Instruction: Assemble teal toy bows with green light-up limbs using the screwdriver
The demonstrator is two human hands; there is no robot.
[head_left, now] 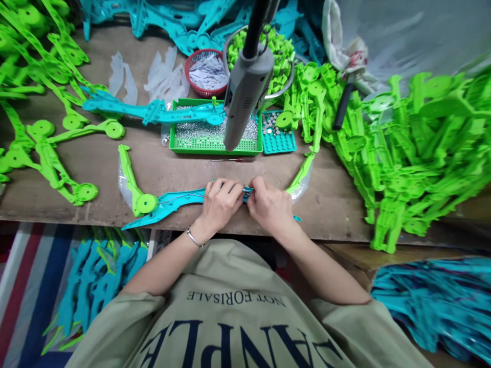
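Observation:
A long blue plastic part [174, 203] lies across the front of the table, a thin wire running along it. My left hand [221, 203] is closed over its middle. My right hand [270, 204] has its fingers pinched at a small dark and metallic piece [248, 192] between the hands; what exactly they grip is hidden. Toward the left end, a green arm piece with a round disc [146, 204] sits on the blue part. Another green arm piece [301, 174] with clear film stands to the right of my right hand.
An electric screwdriver [247, 97] hangs over a green tray of screws [215, 148]. Beside it are a blue tray of small discs [280, 144] and a red basket [205, 93]. Green parts heap at left [42, 138] and right [399, 168]. A loose screwdriver [243, 159] lies in front.

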